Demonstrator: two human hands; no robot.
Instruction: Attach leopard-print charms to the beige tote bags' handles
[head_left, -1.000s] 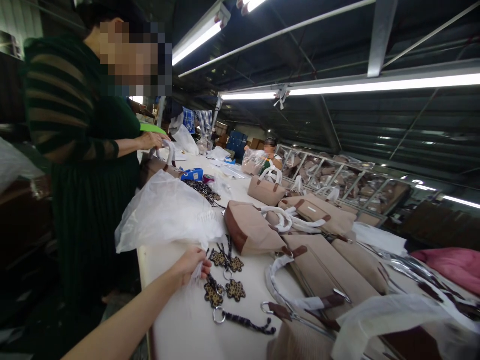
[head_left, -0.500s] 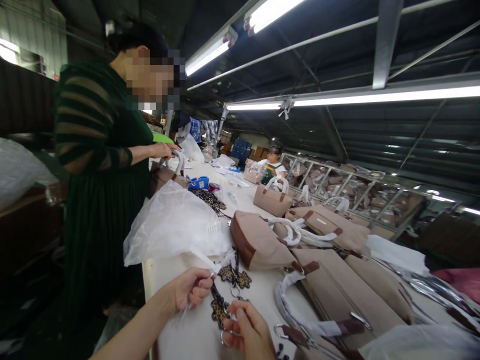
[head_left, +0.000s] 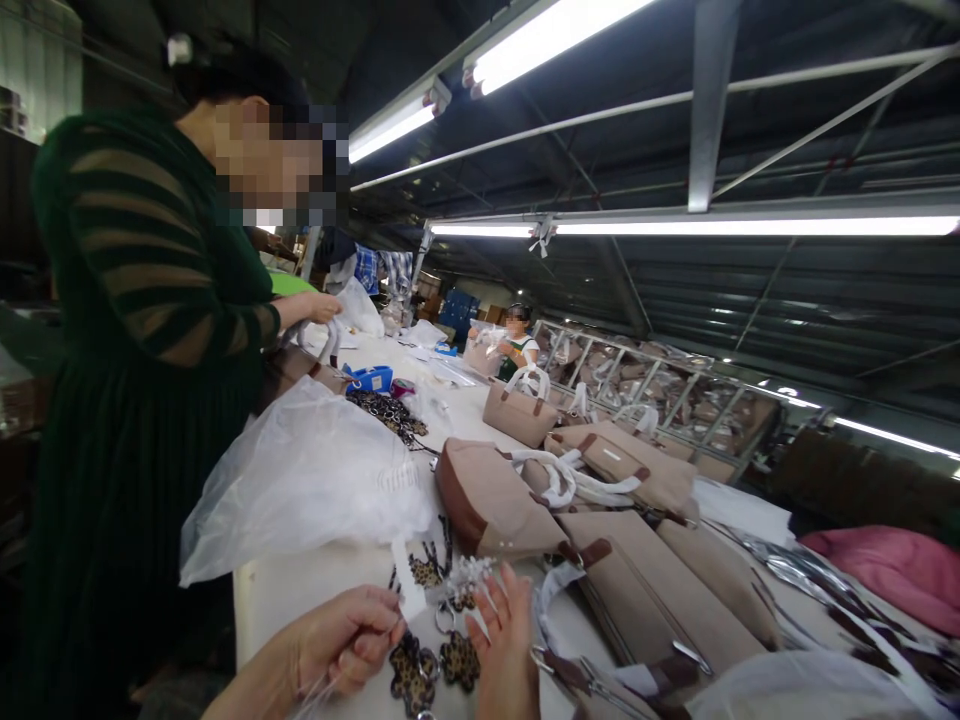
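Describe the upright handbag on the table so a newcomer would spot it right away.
Follow the long white table away from the person's hands toward the seated worker at its far end. Just before that worker stands the upright handbag: beige, with a white-wrapped handle arching up, while the nearer beige bags lie flat.

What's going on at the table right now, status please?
Left hand pinching a clear plastic sleeve. Right hand open beside leopard-print charms. Big plastic bag and tan handbags crowd close.
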